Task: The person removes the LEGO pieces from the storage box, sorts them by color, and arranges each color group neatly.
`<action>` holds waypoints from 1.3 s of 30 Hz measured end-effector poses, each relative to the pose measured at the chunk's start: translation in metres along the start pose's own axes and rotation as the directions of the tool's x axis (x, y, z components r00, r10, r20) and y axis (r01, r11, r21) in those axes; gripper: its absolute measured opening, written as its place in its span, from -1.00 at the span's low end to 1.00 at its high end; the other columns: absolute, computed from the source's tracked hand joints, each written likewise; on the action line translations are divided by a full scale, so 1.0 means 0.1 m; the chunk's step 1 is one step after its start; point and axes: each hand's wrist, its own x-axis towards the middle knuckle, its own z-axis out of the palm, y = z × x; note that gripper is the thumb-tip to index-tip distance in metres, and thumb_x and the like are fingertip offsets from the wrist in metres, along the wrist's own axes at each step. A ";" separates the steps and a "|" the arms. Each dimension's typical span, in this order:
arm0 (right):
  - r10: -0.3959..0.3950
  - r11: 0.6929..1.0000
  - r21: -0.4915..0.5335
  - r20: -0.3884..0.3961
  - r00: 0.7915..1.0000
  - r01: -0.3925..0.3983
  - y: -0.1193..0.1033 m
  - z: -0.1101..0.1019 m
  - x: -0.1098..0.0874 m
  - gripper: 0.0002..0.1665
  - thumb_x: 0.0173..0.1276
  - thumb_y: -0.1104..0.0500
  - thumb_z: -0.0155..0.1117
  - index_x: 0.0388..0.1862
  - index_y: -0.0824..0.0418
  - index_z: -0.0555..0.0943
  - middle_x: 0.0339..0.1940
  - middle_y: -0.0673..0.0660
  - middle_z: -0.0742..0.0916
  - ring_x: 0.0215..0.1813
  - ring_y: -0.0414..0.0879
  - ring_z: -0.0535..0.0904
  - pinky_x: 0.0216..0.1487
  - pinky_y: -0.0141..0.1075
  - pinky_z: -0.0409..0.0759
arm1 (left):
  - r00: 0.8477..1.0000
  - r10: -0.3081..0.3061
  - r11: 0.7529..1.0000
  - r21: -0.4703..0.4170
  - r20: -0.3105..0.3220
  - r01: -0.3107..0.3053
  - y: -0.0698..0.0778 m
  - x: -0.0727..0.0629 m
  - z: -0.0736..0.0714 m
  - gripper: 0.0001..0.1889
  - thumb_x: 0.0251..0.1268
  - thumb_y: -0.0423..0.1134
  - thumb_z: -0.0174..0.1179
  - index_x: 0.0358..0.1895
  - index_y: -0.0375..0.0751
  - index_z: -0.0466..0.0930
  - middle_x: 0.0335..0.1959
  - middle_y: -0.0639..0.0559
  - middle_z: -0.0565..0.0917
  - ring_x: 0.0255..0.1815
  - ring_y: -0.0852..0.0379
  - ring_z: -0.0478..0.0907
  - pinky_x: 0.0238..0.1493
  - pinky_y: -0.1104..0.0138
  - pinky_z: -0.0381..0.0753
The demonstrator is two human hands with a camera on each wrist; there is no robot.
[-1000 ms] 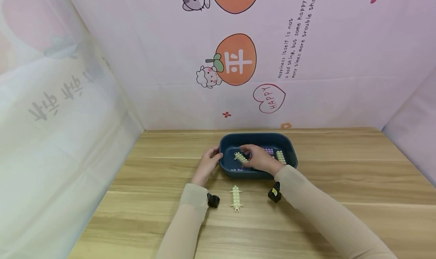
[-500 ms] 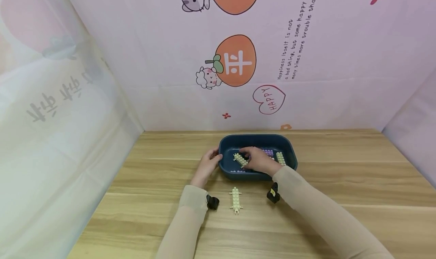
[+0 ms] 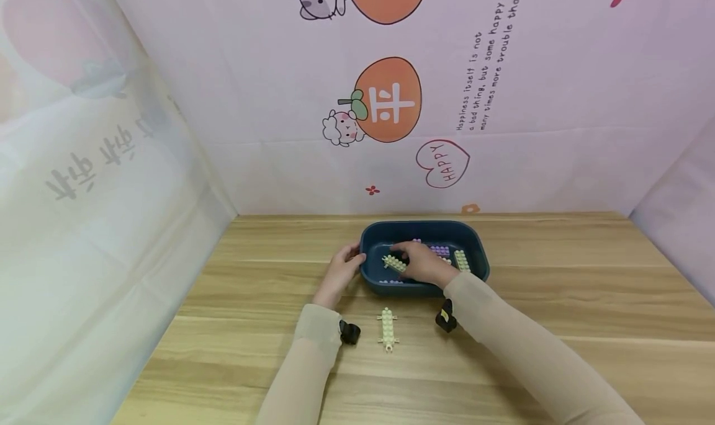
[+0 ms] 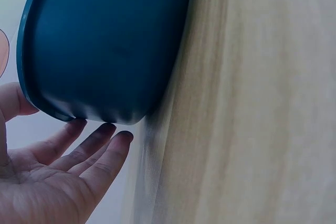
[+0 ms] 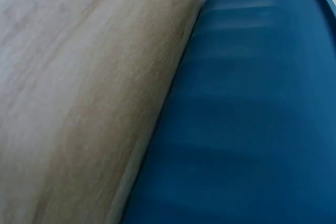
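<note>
We see a pale-yellow studded plastic strip (image 3: 393, 263) pinched by the right hand (image 3: 426, 265), inside a dark-blue plastic tub (image 3: 421, 229) whose left end the left hand (image 3: 338, 271) grips. The right hand hides part of the tub's inside, beside purple studded bricks (image 3: 440, 250). Outside, 1 pegged pale-yellow strip (image 3: 388, 329) lies on the wooden table (image 3: 223, 326).

Bin (image 3: 416, 290) dark blue, held piece (image 3: 394, 263) pale yellow, table (image 3: 251, 301) tan woodgrain, backdrop (image 3: 268, 102) pinkish-white with orange fruit prints (image 3: 388, 99).
</note>
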 end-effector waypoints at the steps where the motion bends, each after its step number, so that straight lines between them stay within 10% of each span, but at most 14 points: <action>1: -0.001 1.000 -0.005 0.002 1.000 0.001 0.00 0.00 0.00 -0.22 0.10 0.36 0.46 0.35 0.28 0.43 0.21 0.31 0.59 0.18 0.14 0.53 0.15 -0.03 0.57 | 1.000 0.000 1.000 0.001 0.004 0.000 0.00 0.00 0.00 -0.54 0.47 -0.31 0.00 0.37 -0.35 0.32 0.31 -0.28 0.44 0.30 -0.11 0.41 0.27 0.10 0.49; 39: 0.008 0.999 0.050 -0.021 1.000 -0.007 0.03 0.00 0.00 -0.49 0.14 0.39 0.39 0.14 0.34 0.61 -0.10 0.21 0.70 -0.12 -0.01 0.55 -0.06 -0.15 0.62 | 0.999 0.000 0.999 -0.038 0.032 0.001 -0.01 0.03 -0.02 -0.52 0.46 -0.35 -0.01 0.38 -0.43 0.26 0.35 -0.33 0.38 0.34 -0.17 0.36 0.31 0.05 0.44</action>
